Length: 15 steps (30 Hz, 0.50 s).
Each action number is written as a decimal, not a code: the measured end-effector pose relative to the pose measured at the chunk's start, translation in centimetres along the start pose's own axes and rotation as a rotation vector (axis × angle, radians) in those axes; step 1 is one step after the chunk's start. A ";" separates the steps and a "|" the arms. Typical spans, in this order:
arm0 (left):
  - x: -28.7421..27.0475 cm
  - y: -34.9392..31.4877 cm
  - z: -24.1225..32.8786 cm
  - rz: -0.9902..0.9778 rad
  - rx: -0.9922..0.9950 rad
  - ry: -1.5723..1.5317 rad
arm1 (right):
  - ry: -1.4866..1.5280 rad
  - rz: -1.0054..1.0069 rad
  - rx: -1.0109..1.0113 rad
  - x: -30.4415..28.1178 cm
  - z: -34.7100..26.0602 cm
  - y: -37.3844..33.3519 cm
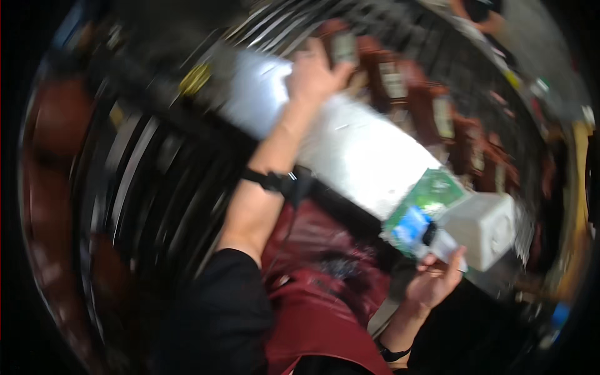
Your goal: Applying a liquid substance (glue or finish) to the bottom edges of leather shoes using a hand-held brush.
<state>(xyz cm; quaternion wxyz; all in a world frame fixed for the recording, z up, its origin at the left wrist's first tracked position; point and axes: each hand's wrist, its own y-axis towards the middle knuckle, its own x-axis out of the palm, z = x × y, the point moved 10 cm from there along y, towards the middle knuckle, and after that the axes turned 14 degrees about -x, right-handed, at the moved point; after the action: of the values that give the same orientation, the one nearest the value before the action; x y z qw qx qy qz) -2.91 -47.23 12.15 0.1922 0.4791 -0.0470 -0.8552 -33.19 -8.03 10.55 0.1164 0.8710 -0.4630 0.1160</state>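
Observation:
Motion blurs most of the view. My left hand (312,74) reaches across the work surface, its thumb and fingers spread at the nearest of a row of reddish-brown pieces (331,31) with pale labels. Whether it grips that piece is too smeared to tell. My right hand (434,280), lower right, has its fingers closed on a small whitish item (447,246) with a dark end. Right behind that item stands a white blocky container (480,226). A green and blue packet or sheet (431,194) lies beside the container.
A bright white board or sheet (372,156) covers the work surface in front of me. Dark slatted racks (150,169) stand at left and beyond the row. A yellow bundle (195,79) lies at upper left. Part of another person (484,19) shows at top right.

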 end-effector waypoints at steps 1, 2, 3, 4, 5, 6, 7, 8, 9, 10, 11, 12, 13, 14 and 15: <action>-2.1 -5.0 -2.9 0.000 0.035 -0.044 | -0.050 -0.031 0.030 -0.4 0.4 0.0; -5.8 -10.8 -5.7 0.140 0.169 -0.153 | -0.045 -0.028 0.098 -1.1 1.1 -0.4; -8.3 -16.0 -9.2 0.152 0.239 -0.269 | -0.047 -0.058 0.112 -1.3 1.5 -0.4; -9.8 -20.6 -13.6 0.096 0.217 -0.276 | -0.052 -0.122 0.118 -1.1 1.7 -0.5; -12.3 -24.9 -17.9 0.136 0.233 -0.216 | -0.087 -0.096 0.127 -1.8 2.0 -0.8; -14.3 -28.1 -22.8 0.086 0.190 -0.012 | -0.068 -0.200 0.118 -0.8 2.2 -1.0; -16.8 -30.6 -28.8 0.099 -0.009 0.297 | -0.078 -0.221 0.098 -0.8 2.1 -1.3; -20.4 -33.0 -33.1 0.173 -0.053 0.740 | -0.081 -0.226 0.070 -0.7 2.1 -1.6; -25.5 -35.2 -37.7 0.262 -0.209 0.981 | -0.078 -0.226 0.054 -0.5 2.1 -1.8; -31.0 -37.4 -43.3 0.290 -0.544 1.073 | -0.078 -0.241 0.056 -0.3 2.3 -2.3; -35.5 -39.4 -47.0 0.311 -0.707 1.015 | -0.100 -0.191 0.071 -0.8 2.3 -2.5; -38.3 -41.3 -51.9 0.201 -0.976 1.015 | -0.048 -0.136 0.093 -1.1 2.5 -2.9; -40.0 -42.5 -55.2 0.104 -1.103 0.932 | -0.031 -0.143 0.132 -1.0 2.8 -3.3; -40.5 -42.9 -57.7 0.000 -1.162 0.887 | 0.003 -0.185 0.105 -0.7 2.4 -3.5; -40.1 -42.6 -59.4 -0.086 -1.173 0.837 | 0.009 -0.182 0.101 -0.9 2.1 -3.4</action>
<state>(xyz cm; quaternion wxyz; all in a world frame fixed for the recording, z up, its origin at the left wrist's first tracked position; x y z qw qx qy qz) 53.47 13.15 1.13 0.3860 0.5858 0.5164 -0.4911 -30.63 -6.12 7.92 0.0844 0.9137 -0.3750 0.1320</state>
